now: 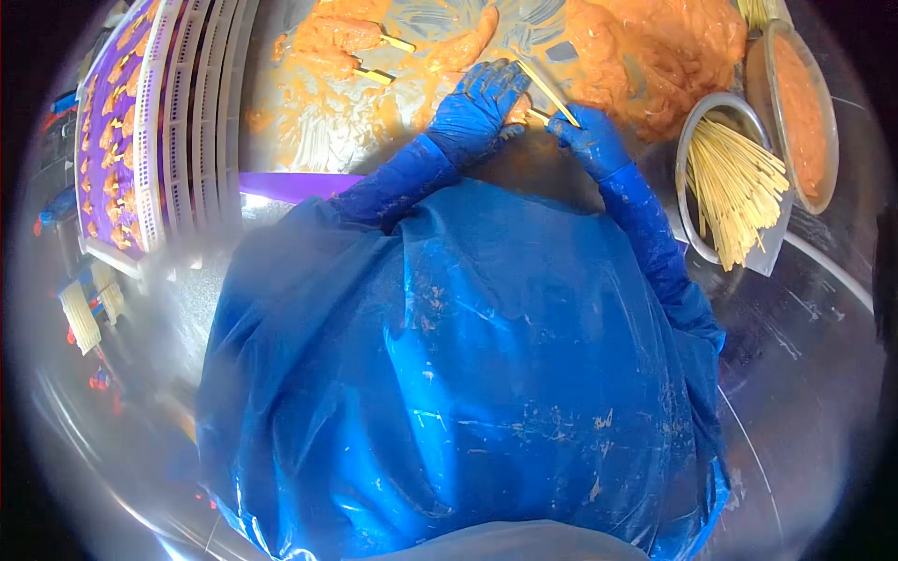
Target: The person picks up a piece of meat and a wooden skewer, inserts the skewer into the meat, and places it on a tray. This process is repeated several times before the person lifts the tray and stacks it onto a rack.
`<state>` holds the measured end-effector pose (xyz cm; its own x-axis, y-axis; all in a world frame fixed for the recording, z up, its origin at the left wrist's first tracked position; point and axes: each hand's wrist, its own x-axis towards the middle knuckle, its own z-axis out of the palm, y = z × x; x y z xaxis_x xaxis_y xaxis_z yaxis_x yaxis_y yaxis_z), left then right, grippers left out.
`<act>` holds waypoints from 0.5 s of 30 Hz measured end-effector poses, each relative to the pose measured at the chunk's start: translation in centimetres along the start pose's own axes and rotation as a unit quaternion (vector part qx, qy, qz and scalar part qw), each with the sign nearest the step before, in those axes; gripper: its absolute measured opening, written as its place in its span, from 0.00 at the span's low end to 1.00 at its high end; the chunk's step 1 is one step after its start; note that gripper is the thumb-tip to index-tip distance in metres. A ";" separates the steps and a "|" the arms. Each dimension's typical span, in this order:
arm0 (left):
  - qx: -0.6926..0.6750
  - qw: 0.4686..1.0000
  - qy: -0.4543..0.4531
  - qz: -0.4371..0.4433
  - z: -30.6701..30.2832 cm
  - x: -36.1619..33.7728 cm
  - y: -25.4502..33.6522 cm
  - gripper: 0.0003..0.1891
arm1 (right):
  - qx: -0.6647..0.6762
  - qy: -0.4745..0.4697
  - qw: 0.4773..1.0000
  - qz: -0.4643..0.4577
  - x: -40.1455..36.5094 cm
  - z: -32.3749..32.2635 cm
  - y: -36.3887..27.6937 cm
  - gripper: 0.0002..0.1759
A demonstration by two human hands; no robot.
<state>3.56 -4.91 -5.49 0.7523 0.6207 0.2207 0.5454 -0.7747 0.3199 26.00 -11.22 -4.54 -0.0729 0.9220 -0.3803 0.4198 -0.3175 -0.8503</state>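
My left hand [479, 107], in a wet blue glove, lies flat with fingers stretched out over the steel table. Beside its thumb shows a piece of orange marinated meat [517, 110], with a short yellow stick end [538, 117] poking out; the rest is hidden under the hand. My right hand [589, 140], also gloved in blue, pinches a wooden skewer [545, 86] near its lower end, the stick slanting up toward the left fingertips. Beyond the left hand lies a strip of meat [465, 45]. Skewered meat pieces [329, 42] lie to its left.
A large heap of marinated meat [655, 56] covers the table's back right. At right stand a metal container [686, 201] full of wooden skewers [734, 187] and an oval basin [831, 140] of orange meat. Stacked white crates [150, 122] at left hold skewered pieces on purple lining.
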 end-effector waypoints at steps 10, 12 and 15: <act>-0.038 0.999 0.009 0.036 -3.0 -1.4 3.0 0.36 | 0.153 -0.056 0.986 -0.043 -2.7 0.5 -2.5 0.12; 0.008 1.000 0.020 0.009 -4.3 -2.8 2.9 0.34 | 0.123 -0.053 0.990 -0.031 -1.9 2.6 -5.1 0.13; 0.070 0.988 0.086 -0.107 -6.4 -4.9 -0.5 0.32 | 0.210 -0.105 0.970 -0.065 2.9 7.0 -7.4 0.12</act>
<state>-2.81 -6.75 -0.82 0.5467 0.7745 0.3182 0.7404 -0.6246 0.2484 16.35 -7.75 -1.94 -0.3009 0.9091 -0.2881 -0.0073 -0.3043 -0.9525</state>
